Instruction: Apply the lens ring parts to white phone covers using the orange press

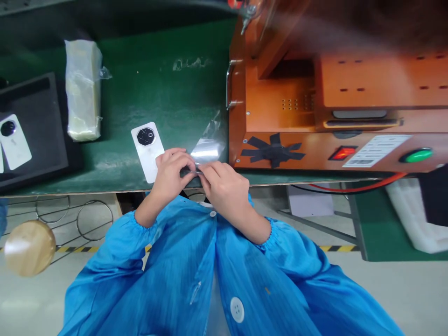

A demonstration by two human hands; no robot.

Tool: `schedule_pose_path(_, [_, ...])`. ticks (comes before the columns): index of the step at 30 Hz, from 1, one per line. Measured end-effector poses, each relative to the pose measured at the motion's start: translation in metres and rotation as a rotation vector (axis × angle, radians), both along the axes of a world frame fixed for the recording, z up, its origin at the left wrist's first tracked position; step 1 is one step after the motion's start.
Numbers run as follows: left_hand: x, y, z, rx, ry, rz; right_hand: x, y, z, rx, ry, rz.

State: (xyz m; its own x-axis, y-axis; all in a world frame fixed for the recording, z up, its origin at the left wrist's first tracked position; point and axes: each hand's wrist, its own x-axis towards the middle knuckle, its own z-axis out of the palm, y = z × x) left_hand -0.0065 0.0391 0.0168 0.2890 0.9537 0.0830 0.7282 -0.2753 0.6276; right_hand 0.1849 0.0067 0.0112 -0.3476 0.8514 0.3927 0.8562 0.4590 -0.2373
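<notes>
My left hand and right hand pinch a thin piece, handling unfinished. A white panel lies by my left hand; what remains I cannot tell.

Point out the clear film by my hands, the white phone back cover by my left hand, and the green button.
Clear film [207, 148], head view, on its shiny middle.
White phone back cover [148, 157], head view, on its plain middle.
Green button [418, 155], head view, middle of its cap.
</notes>
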Motion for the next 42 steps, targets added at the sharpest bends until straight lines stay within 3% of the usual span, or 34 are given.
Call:
schedule_pose_path(9, [0.005,0.002,-0.010,0.075,0.096,-0.038,0.007,-0.007,-0.007,0.072,0.116,0.022])
schedule_pose_path(14, [0.003,-0.003,-0.003,0.076,0.170,-0.133,0.015,-0.010,-0.001,0.182,0.080,-0.004])
schedule_pose_path(18, [0.002,-0.007,0.005,0.075,0.248,-0.266,0.028,-0.019,0.017,0.175,0.224,0.023])
schedule_pose_path(21, [0.005,-0.003,0.002,0.077,0.263,-0.284,0.040,-0.027,0.040,0.155,0.307,0.029])
schedule_pose_path(24, [0.005,0.005,0.001,0.068,0.243,-0.277,0.051,-0.028,0.063,0.131,0.282,0.000])
schedule_pose_path(27, [0.001,0.001,0.015,0.066,0.146,-0.263,0.057,-0.021,0.079,0.069,0.148,0.021])
schedule_pose_path(31, [-0.002,-0.027,0.044,0.124,-0.051,-0.154,0.050,-0.010,0.086,-0.033,-0.045,0.195])
schedule_pose_path(34, [0.000,-0.046,0.052,0.173,-0.102,-0.051,0.033,0.000,0.085,-0.130,-0.060,0.345])
schedule_pose_path(37, [-0.003,-0.051,0.045,0.145,-0.216,0.125,0.016,0.014,0.081,-0.163,0.119,0.363])
schedule_pose_path(40, [-0.014,-0.049,0.031,0.037,-0.524,0.372,0.002,0.032,0.072,-0.235,0.475,0.195])
schedule_pose_path(42, [-0.020,-0.048,0.023,-0.040,-0.762,0.496,-0.008,0.043,0.064,-0.370,0.646,0.111])
